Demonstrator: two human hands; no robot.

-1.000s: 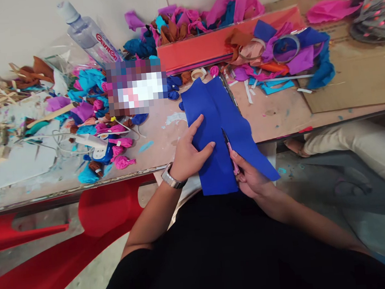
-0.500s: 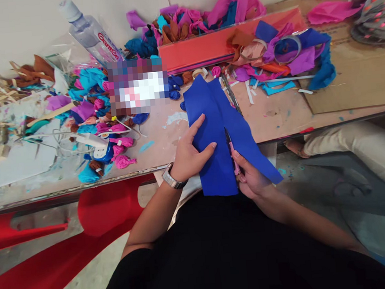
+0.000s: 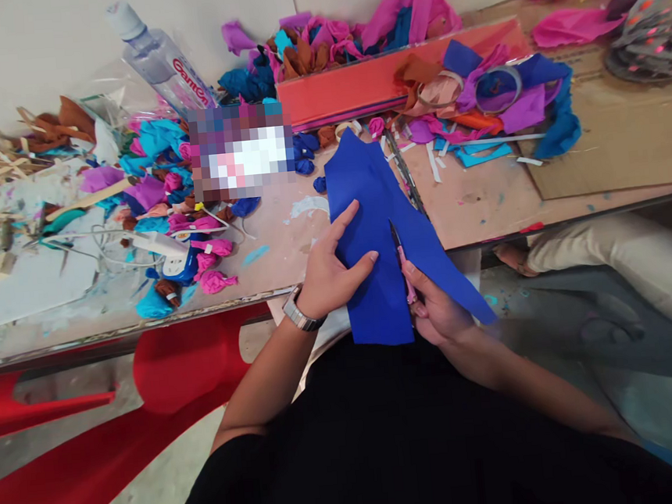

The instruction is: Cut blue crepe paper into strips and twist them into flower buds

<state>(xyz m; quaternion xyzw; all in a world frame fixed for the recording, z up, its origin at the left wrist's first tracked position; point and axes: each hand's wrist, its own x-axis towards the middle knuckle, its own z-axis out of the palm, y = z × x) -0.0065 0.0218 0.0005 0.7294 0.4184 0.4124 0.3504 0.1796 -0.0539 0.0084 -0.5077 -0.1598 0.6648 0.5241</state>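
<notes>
A long sheet of blue crepe paper (image 3: 367, 280) hangs over the table edge, slit from its lower end upward into two flaps. My left hand (image 3: 338, 271) holds the left flap, with thumb and index finger lying on top and the other fingers hidden underneath. In my right hand (image 3: 438, 306) are scissors (image 3: 404, 269) with pink handles, closed around by the fingers. The dark blades lie at the upper end of the slit, pointing away from me. The right flap slants down past my right hand.
Behind the paper lie a red-orange packet (image 3: 345, 86), tape rolls (image 3: 498, 89) and crepe scraps. Twisted paper pieces, a power strip (image 3: 178, 262) and a water bottle (image 3: 158, 63) stand left. Red chairs (image 3: 187, 367) are below; another person's leg (image 3: 607, 252) is at right.
The scissor blades have shifted slightly left and up on the sheet. The raised fold above the slit has flattened. My left hand stays nearly in place.
</notes>
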